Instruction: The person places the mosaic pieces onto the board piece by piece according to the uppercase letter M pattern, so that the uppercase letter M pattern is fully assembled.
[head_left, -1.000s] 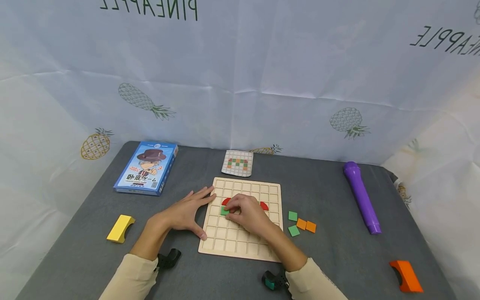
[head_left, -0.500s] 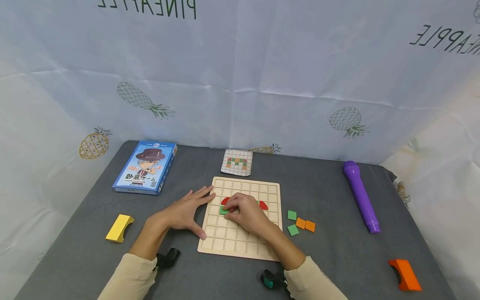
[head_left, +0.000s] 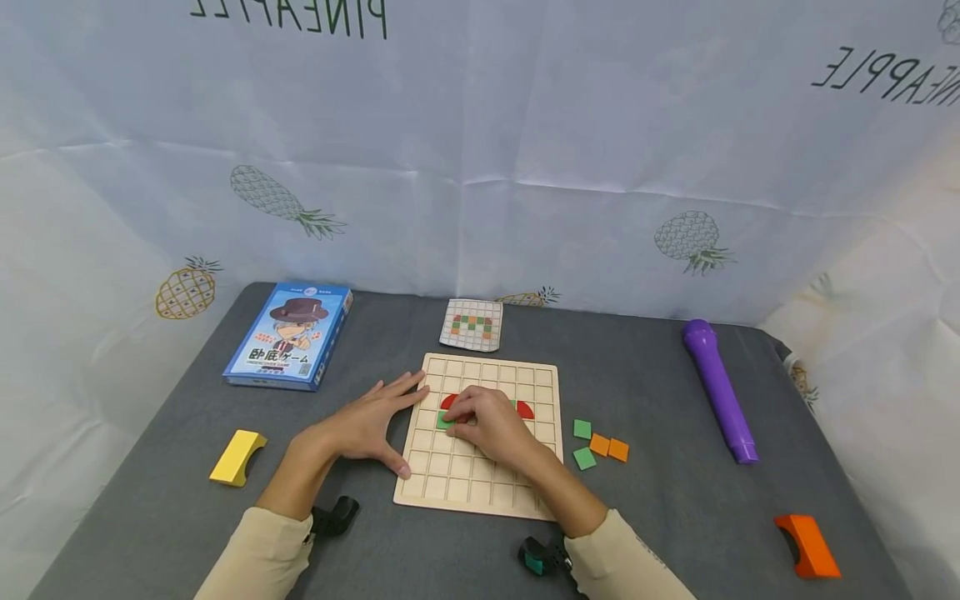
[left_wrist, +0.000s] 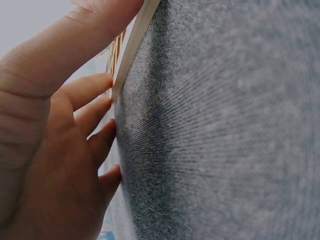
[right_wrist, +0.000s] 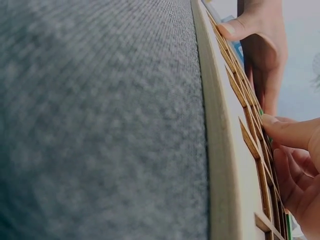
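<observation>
A wooden grid board (head_left: 480,496) lies on the grey table. My left hand (head_left: 369,423) rests along its left edge, fingers spread, with the thumb and fingertips touching the rim. Over the board, my right hand (head_left: 491,423) pinches a green square tile (head_left: 444,421) at a cell on the left side. Red quarter-round pieces (head_left: 526,409) sit in cells on either side of the right hand, which hides part of that row. In the right wrist view, the right thumb (right_wrist: 292,133) is down at the grid. The board's edge shows beside the left fingers in the left wrist view.
Loose green tiles (head_left: 584,458) and orange tiles (head_left: 609,447) lie right of the board. Behind it is a pattern card (head_left: 471,325). A blue game box (head_left: 288,337), yellow block (head_left: 238,457), purple microphone (head_left: 722,392) and orange block (head_left: 808,546) stand around.
Both hands hold nearly the same pose as before. The whole head view has shifted slightly; no piece has visibly changed place.
</observation>
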